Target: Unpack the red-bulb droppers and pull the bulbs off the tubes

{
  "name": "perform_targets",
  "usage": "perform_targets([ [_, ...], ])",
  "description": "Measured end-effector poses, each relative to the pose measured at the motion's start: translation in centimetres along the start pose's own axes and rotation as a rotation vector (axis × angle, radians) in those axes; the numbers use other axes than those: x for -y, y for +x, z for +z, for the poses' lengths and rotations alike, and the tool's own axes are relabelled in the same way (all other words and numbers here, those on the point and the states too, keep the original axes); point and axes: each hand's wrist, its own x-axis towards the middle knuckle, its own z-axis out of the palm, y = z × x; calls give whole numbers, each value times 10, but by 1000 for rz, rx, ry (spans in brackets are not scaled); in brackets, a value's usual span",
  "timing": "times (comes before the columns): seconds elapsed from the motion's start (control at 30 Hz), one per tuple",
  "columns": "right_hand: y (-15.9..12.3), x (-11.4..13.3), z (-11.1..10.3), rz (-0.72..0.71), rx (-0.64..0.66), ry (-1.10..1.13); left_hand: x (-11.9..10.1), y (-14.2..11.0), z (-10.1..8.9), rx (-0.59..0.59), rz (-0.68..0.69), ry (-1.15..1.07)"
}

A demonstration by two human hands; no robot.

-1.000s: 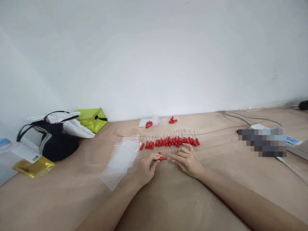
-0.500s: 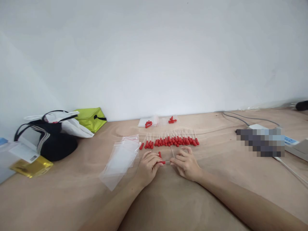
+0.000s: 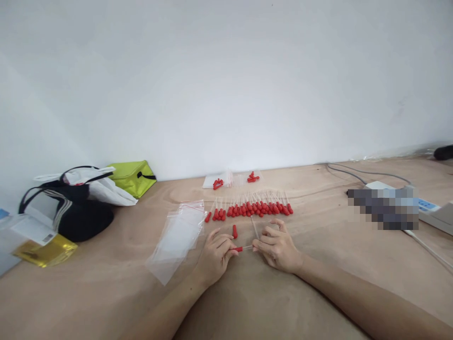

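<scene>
My left hand (image 3: 215, 255) pinches a red rubber dropper bulb (image 3: 239, 249) between thumb and fingers, its mouth facing right. From the other side my right hand (image 3: 279, 249) grips a thin clear dropper tube (image 3: 247, 247), which meets the bulb's mouth; how far in it sits I cannot tell. A loose red bulb (image 3: 234, 231) lies just beyond my left fingers. Another clear tube (image 3: 255, 228) lies beside my right fingertips. Behind both hands stretches a row of droppers (image 3: 261, 208), red bulbs towards me and clear stems pointing away.
Clear zip bags (image 3: 179, 236) lie left of my hands. Near the wall are more red bulbs (image 3: 253, 177) and a bag with bulbs (image 3: 212, 181). Farther left stand a black bag (image 3: 87, 219) and a lime-green bag (image 3: 130, 177). Cables (image 3: 354, 173) and a blurred-out object (image 3: 384, 208) lie right.
Both hands have come slightly nearer to me with the bulb and tube. The loose bulb now shows fully, apart from the left fingers.
</scene>
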Motion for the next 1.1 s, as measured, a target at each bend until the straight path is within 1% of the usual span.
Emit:
perform_targets([
  [0.13, -2, -1, 2, -16, -33, 4, -1, -1, -1, 11, -20, -29],
  [0.43, -1, 1, -1, 2, -3, 44, -2, -2, 3, -23, 6, -28],
  [0.53, -2, 0, -2, 6, 2, 59, 0, -4, 2, -17, 4, -9],
  [0.57, -3, -1, -3, 11, 1, 63, 2, -5, 1, -14, -17, -13],
  [0.63, -5, -6, -6, 43, -6, 66, 7, -8, -2, -36, -105, -38],
  [0.7, -8, -12, -8, 126, -33, 68, 14, -10, -5, -114, -208, -64],
  [0.77, -8, -17, -8, 233, -75, 76, 21, -11, -6, -197, -276, -60],
  [0.87, -5, -21, -2, 334, -137, 100, 25, -9, -3, -252, -350, -3],
  [0.97, 2, -21, 7, 333, -180, 75, 24, -5, 3, -267, -431, 19],
  [1.03, 5, -21, 13, 287, -183, 28, 24, -2, 8, -275, -471, -17],
  [1.1, 8, -21, 18, 229, -158, -24, 25, 1, 13, -277, -494, -66],
])
